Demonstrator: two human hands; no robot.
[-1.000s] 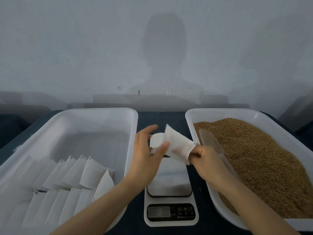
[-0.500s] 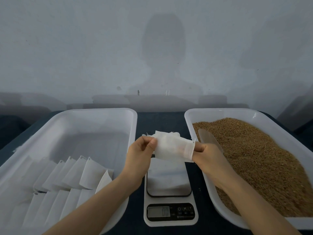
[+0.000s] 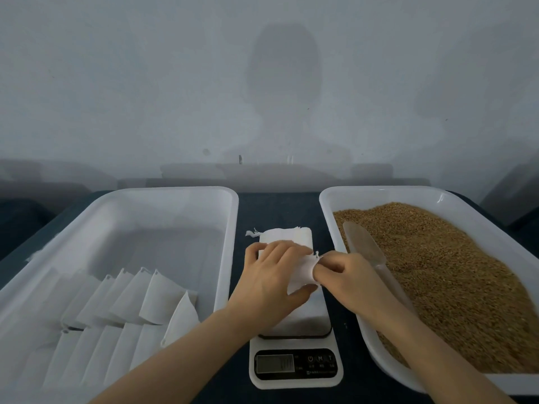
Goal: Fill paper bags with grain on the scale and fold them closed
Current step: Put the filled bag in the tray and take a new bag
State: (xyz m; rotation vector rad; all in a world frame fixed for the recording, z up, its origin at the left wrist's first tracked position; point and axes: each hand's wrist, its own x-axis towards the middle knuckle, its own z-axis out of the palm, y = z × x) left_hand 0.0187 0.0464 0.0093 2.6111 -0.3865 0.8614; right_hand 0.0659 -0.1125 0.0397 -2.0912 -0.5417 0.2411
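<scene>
The paper bag (image 3: 287,238) has sunk lower than a moment ago, both hands with it. Between the bag tray (image 3: 232,220) and grain tray (image 3: 326,201) stands the scale (image 3: 296,366), the bag resting on its platform. Folding, I'd say: left hand (image 3: 272,282) grips it, fingers curled over; right hand (image 3: 348,277) pinches its edge. Next, press the crease; tray rims crowd both sides, scoop (image 3: 361,243) close by.

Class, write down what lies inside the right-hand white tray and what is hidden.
Grain fills the right-hand tray, with a scoop lying on it near the left wall. The right arm covers the end of the scoop's handle; the grain hides the tray floor.
</scene>
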